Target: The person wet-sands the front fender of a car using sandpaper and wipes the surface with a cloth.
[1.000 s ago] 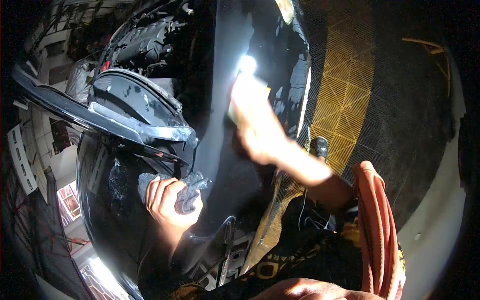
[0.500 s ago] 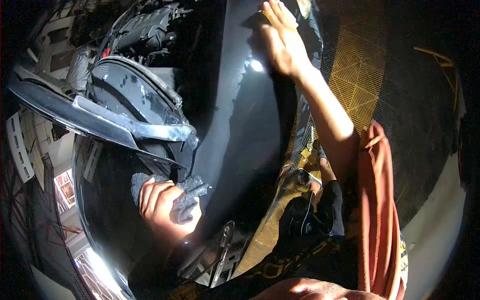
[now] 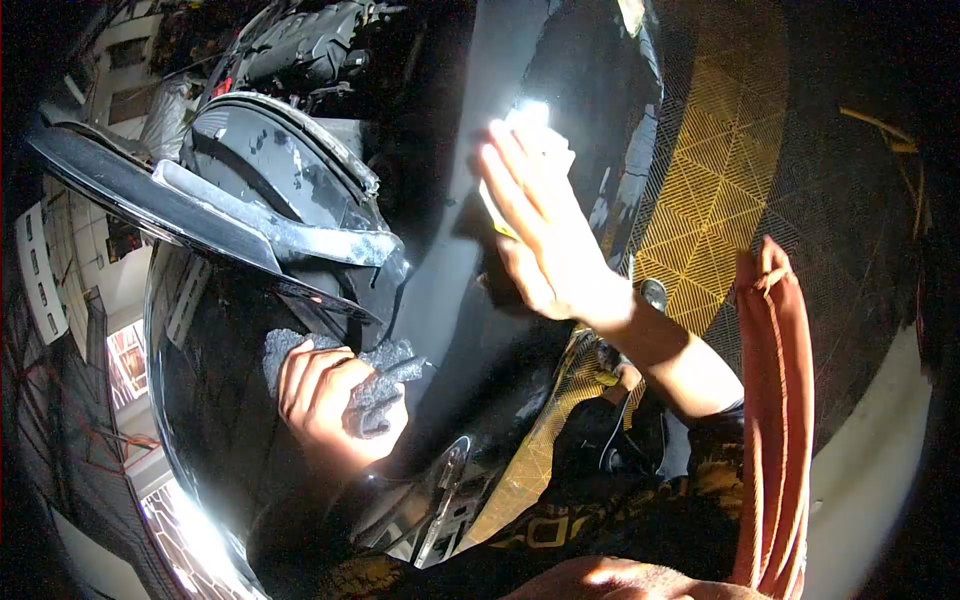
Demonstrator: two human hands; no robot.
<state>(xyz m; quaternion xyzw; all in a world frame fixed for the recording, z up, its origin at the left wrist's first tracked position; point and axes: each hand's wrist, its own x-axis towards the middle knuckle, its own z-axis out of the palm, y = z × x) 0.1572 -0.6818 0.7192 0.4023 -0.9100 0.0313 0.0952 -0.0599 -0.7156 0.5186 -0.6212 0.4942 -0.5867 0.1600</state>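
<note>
My left hand (image 3: 340,395) is wrapped round a crumpled dark grey cloth (image 3: 385,385) and rests on glossy black bodywork near the base of the windscreen. Stretched out over the dark fender (image 3: 450,270) is my right hand (image 3: 540,220), palm down, fingers long and close together. Under its palm a thin yellow-edged pad (image 3: 502,228) shows at the side; most of it is hidden by the hand. A bright lamp spot on the fender shines just beyond the fingertips.
An open engine bay (image 3: 300,55) lies at upper left, beside a raised black panel edge (image 3: 150,200). A chrome door handle (image 3: 445,490) is near my body. Yellow and black grid flooring (image 3: 705,190) runs along the right. A reddish-brown cloth (image 3: 775,430) hangs at right.
My right hand has slid back along the fender toward me, with the yellow-edged pad under it. The left hand stays in place on the cloth. The view has shifted slightly.
</note>
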